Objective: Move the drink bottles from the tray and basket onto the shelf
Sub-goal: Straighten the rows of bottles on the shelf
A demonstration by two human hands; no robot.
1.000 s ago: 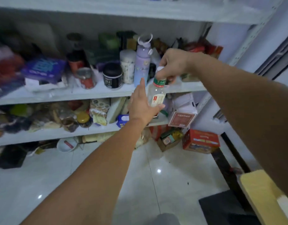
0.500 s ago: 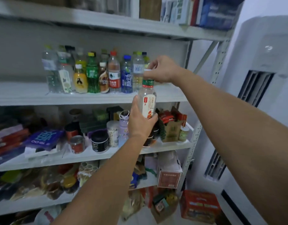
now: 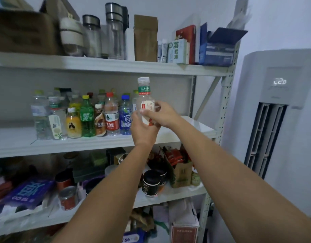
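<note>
**Bottle in both hands before the middle shelf**

Tea bottle (image 3: 145,100) is held upright in front of the middle shelf (image 3: 63,142), just at the right end of the row of drink bottles (image 3: 72,120). It is clear, with a white cap. The green band on its neck reads 东方树叶, and the white label below has a red mark and small writing that I cannot read.

The left hand (image 3: 142,130) grips the lower part, with fingers curled round it, so the bottom of the bottle is hidden. I cannot tell if the bottle touches the board. The right hand (image 3: 166,114) pinches the body at the label from the right side, with the thumb in front.

In the row:
- A green bottle (image 3: 87,118) carries a green label with white characters.
- A brown bottle (image 3: 100,122) shows the letters "ESCAF".
- A red-capped bottle (image 3: 111,116) has a red label with the word "SPRING".
- A blue bottle (image 3: 125,118) reads 脉动.

At the right, a white air conditioner (image 3: 274,137) displays "22".
</note>
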